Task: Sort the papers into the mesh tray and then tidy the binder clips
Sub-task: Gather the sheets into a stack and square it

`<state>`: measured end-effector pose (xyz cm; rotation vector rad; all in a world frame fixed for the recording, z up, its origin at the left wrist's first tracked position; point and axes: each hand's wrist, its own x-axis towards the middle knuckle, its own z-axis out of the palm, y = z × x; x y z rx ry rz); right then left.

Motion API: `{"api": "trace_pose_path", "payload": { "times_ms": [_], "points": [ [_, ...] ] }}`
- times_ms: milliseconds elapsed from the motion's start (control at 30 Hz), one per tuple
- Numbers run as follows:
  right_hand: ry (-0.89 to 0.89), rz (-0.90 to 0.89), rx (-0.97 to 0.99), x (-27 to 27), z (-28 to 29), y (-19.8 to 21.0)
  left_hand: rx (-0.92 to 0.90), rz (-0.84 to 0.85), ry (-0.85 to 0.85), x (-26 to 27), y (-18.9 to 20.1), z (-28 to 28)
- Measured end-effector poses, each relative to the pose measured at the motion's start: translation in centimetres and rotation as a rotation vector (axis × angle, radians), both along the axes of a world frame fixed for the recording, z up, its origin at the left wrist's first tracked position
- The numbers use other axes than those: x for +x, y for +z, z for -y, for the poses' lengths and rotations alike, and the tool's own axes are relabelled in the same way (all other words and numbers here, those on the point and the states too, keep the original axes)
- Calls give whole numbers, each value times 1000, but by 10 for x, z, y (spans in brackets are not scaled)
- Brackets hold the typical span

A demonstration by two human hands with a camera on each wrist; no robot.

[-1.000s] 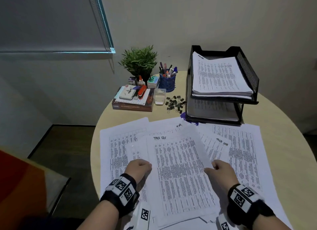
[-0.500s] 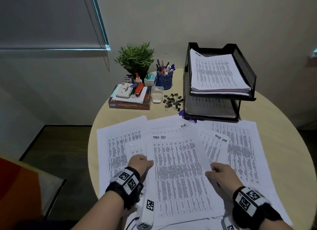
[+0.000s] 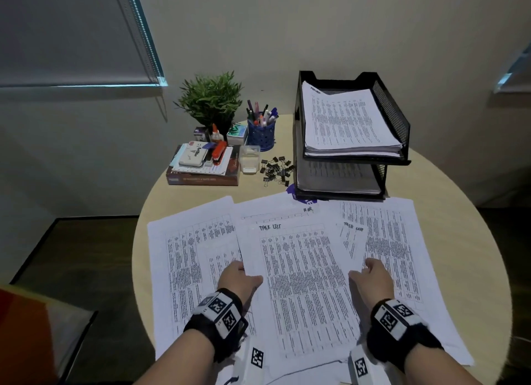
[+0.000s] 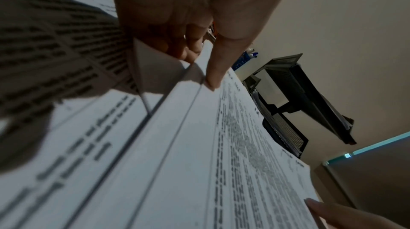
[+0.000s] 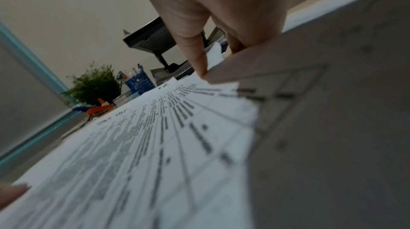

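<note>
The left hand (image 3: 238, 278) and right hand (image 3: 373, 278) pinched the top sheet's (image 3: 301, 284) long edges, its long axis pointing toward the tray (image 3: 393, 117) at one o'clock.

Head view: high, facing forward and down over the round table (image 3: 459, 212), taking in both wrists and the far wall. Left wrist view: very low and close — almost skimming the papers (image 4: 188, 145), aimed along the thumb toward the mesh tray (image 4: 295, 82). Right wrist view: equally low (partly blurred), facing the same way. All three share the mesh tray, the papers and the blue pen cup (image 5: 139, 82).
</note>
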<state>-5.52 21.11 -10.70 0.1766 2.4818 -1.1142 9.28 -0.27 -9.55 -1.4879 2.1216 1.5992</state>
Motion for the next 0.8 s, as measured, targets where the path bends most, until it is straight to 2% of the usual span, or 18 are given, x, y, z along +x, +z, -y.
{"api": "trace_pose_path", "payload": {
  "times_ms": [133,267,567,700,800],
  "points": [
    [-97,28,-109,-9,0,-7,-88,-93,37,-1,-8,0],
    [-151,73,-219,-23,-1,-19,-162,-82,52,4,-4,15],
    [-12,-76,-74,-51,-21,-11,-219,-21,152,35,-7,67],
    [-10,-217,9,-56,-39,4,-214,-4,186,43,-10,76],
    [-50,-220,-23,-64,-57,15,-197,1,220,46,-9,78]
  ]
}}
